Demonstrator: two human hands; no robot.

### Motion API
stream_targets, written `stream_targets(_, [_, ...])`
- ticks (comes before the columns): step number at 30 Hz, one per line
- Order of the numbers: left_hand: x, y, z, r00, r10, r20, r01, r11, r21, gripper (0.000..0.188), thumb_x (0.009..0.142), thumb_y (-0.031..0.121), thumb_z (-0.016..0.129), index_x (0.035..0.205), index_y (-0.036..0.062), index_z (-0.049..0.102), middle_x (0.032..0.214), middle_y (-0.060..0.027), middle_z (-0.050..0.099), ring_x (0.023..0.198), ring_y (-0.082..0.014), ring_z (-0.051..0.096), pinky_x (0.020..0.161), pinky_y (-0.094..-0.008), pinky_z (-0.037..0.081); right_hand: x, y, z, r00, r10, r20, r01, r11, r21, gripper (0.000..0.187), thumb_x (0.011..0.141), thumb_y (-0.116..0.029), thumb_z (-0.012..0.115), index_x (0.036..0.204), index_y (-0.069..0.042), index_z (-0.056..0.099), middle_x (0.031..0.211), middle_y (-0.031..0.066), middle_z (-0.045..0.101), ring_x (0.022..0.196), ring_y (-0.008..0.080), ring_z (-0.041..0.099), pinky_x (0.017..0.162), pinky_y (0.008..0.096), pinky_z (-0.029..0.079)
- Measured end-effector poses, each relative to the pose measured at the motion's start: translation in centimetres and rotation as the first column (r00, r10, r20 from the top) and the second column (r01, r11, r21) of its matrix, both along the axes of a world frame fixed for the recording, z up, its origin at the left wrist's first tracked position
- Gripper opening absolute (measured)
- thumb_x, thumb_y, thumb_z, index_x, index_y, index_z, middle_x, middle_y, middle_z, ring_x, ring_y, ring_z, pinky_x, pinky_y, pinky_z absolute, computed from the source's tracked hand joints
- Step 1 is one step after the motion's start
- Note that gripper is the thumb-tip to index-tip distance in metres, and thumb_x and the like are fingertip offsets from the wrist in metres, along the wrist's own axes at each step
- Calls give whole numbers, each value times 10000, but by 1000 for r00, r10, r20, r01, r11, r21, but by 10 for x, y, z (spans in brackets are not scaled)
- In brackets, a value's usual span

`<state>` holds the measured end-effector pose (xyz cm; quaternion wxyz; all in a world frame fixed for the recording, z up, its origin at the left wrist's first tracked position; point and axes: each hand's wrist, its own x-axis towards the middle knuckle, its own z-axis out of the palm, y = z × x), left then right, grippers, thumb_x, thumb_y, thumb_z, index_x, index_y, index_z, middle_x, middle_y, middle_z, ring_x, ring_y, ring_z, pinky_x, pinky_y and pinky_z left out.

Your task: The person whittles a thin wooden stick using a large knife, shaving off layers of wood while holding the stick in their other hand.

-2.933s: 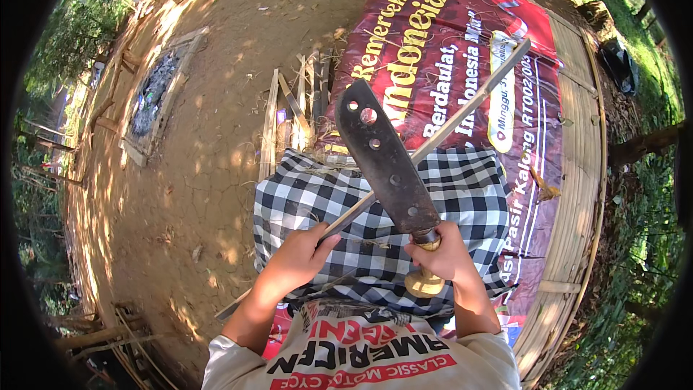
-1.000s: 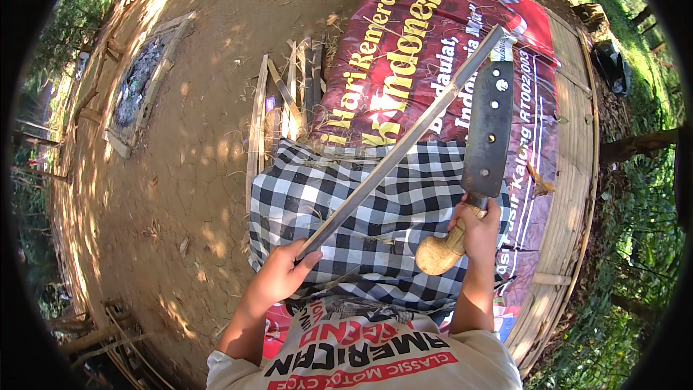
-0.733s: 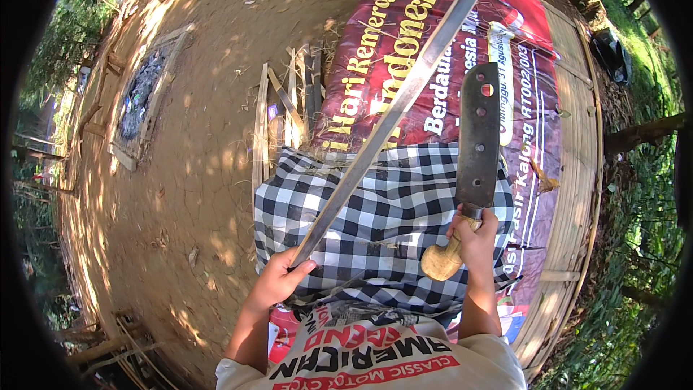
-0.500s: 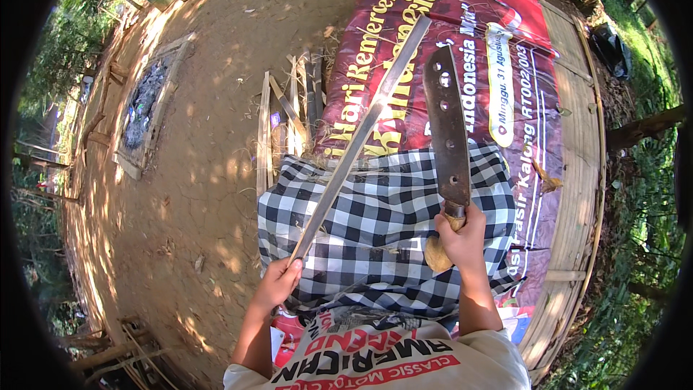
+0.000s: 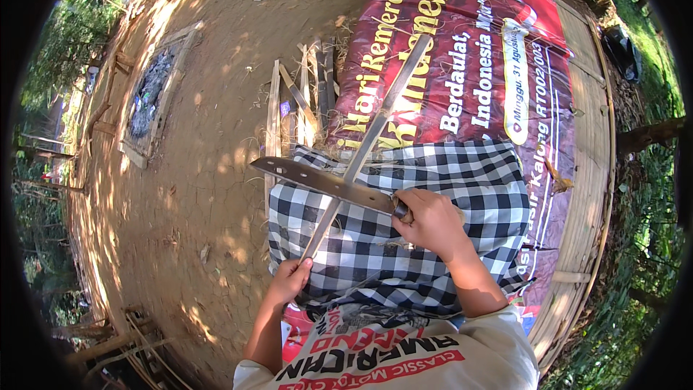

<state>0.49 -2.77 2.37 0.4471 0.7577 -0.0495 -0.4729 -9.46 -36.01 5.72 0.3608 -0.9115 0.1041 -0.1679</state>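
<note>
My left hand (image 5: 290,280) is closed round the near end of a long, flat bamboo strip (image 5: 390,97), which slants away up to the right. In my right hand (image 5: 432,222) is the handle of a machete (image 5: 303,176), its dark blade pierced by a row of holes. The blade points left and lies across the strip at about its lower middle, seeming to touch it. Beneath both, a black-and-white checked cloth (image 5: 469,180) covers my lap. My right fingers hide most of the handle.
A printed red banner (image 5: 447,79) covers part of a bamboo platform (image 5: 588,144) on the right. Several split strips (image 5: 274,108) lie left of the banner. Farther left, a framed ash pit (image 5: 153,94) is set in the dirt ground (image 5: 209,202).
My right hand has swung the machete from pointing away, right of the strip, to lying crosswise over it. The left hand keeps its hold on the strip, with the view slightly shifted.
</note>
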Motion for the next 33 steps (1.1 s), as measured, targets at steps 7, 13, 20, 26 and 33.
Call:
stream_targets(7, [12,25,-27,997,64,34,-69,984,163,592,945,499,536,558,52,518,502,25,445,470,-83,384,446,-277,283,19,-18,-3,980,68,-187,-15,962,274,274,752,-128,766,922,34,625,631,115,584,541,223,590,521,351,453])
stream_targets(13, [37,13,-32,997,-70,-20,72,986,153,648,916,568,529,522,54,506,487,19,442,459,-93,382,442,-286,287,37,-16,-22,920,258,-295,95,584,806,192,869,-123,691,872,45,597,619,33,572,536,92,561,496,260,452])
stream_targets(20, [43,24,-49,984,-108,-143,124,986,111,663,915,599,506,518,68,482,479,15,432,449,-95,381,436,-279,297,37,10,-46,880,282,-383,230,452,862,162,894,-85,646,838,40,561,631,54,579,523,117,560,483,269,454])
stream_targets(26, [53,18,-37,935,-69,-349,105,991,87,667,934,621,449,536,86,455,468,18,403,428,-86,372,413,-262,290,44,-1,-34,860,237,-452,275,531,802,140,892,-66,630,823,45,578,610,51,577,514,114,565,476,260,450])
stream_targets(33, [58,13,-35,942,-128,-309,160,984,78,689,932,639,432,534,77,451,461,12,403,399,-88,355,398,-265,281,39,49,-41,713,433,-552,261,566,782,206,860,-133,703,865,52,612,630,39,596,528,86,568,481,258,458])
